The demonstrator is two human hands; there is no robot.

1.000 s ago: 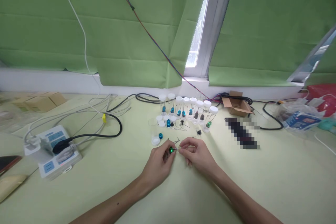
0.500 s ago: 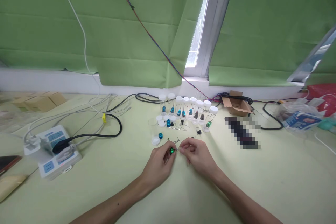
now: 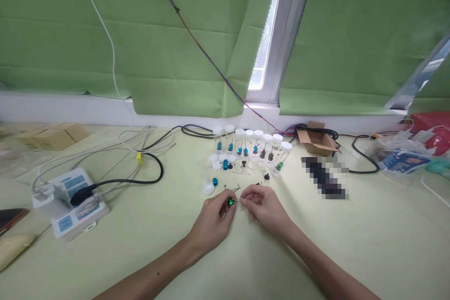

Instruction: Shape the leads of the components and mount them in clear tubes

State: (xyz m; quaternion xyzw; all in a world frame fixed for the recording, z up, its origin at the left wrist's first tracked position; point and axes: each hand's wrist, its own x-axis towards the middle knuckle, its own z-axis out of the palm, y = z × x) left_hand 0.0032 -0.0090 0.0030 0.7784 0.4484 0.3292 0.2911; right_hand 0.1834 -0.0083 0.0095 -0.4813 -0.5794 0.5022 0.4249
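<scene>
Between the thumb and fingers of my left hand [image 3: 213, 215] is a small shiny green metal part [image 3: 230, 202]. A thin dark and silver pin [image 3: 236, 200] sticks out of it to the right. The fingertips of my right hand [image 3: 262, 206] are pinched at the pin's far end; whatever they grip is too small to make out. Just beyond the hands lie a bent hex key [image 3: 236, 189], a blue metal part [image 3: 215, 181] and a black disc-shaped part [image 3: 266, 176]. An uncapped clear tube [image 3: 205, 168] stands left of them, near a white cap [image 3: 208, 189].
Several white-capped clear tubes [image 3: 240, 143] holding blue, dark and green parts stand in a row at the back. A power strip [image 3: 75, 204] with plugs and cables is on the left. To the right are an open cardboard box [image 3: 318, 141] and a plastic bag [image 3: 401, 159].
</scene>
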